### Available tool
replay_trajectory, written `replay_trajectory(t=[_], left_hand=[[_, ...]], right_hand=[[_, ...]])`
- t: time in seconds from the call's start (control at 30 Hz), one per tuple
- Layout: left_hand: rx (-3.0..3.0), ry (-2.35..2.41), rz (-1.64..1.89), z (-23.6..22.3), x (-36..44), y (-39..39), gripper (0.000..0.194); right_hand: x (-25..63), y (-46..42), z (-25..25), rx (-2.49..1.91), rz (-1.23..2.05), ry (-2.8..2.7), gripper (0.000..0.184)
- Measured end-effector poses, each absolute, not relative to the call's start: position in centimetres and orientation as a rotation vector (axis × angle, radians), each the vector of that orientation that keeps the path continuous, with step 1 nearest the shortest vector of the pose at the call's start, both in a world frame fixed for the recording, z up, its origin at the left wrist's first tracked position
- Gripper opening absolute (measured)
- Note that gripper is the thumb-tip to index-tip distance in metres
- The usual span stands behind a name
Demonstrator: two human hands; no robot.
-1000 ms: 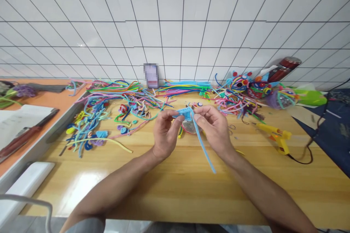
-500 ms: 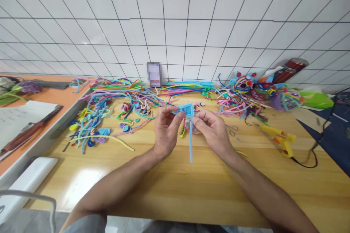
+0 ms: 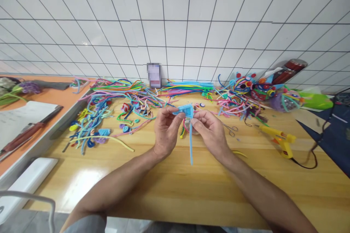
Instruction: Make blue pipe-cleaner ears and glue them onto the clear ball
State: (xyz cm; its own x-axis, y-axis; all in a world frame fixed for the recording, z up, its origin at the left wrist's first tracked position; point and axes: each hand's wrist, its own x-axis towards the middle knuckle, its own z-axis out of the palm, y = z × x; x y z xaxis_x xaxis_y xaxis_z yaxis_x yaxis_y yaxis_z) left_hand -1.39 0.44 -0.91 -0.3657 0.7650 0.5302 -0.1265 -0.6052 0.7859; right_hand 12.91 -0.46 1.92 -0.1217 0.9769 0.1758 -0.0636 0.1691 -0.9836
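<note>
Over the middle of the table, my left hand (image 3: 167,129) pinches a light blue pipe cleaner (image 3: 191,145) by its folded part, a small flat triangular shape (image 3: 187,110). My right hand (image 3: 210,128) is closed on the same pipe cleaner at the right corner of that shape, thumb and finger together. From there its loose tail hangs straight down. Partly hidden behind my hands, a roundish clear object (image 3: 188,126) lies on the table with a green and yellow piece (image 3: 182,131) beside it.
Pipe cleaners (image 3: 186,88) lie heaped along the wall, with a tangle of coiled pieces (image 3: 104,116) at left. Scissors (image 3: 232,130) and a yellow glue gun (image 3: 280,138) with a cord are on the right, below decorated balls (image 3: 262,91). A phone (image 3: 154,75) leans on the wall.
My right hand has shifted slightly left and its fingers have closed nearer the bend. The hanging tail reaches a little lower and bends slightly; my left hand holds still.
</note>
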Motion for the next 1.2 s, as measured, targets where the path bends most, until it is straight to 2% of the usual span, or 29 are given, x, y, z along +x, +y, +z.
replay_trajectory(t=[1.2], left_hand=[[1.337,0.910,1.973,-0.71,-1.42,0.45,0.029]], right_hand=[[12.84,-0.14,1.70,-0.932,1.253,-1.267,0.023]])
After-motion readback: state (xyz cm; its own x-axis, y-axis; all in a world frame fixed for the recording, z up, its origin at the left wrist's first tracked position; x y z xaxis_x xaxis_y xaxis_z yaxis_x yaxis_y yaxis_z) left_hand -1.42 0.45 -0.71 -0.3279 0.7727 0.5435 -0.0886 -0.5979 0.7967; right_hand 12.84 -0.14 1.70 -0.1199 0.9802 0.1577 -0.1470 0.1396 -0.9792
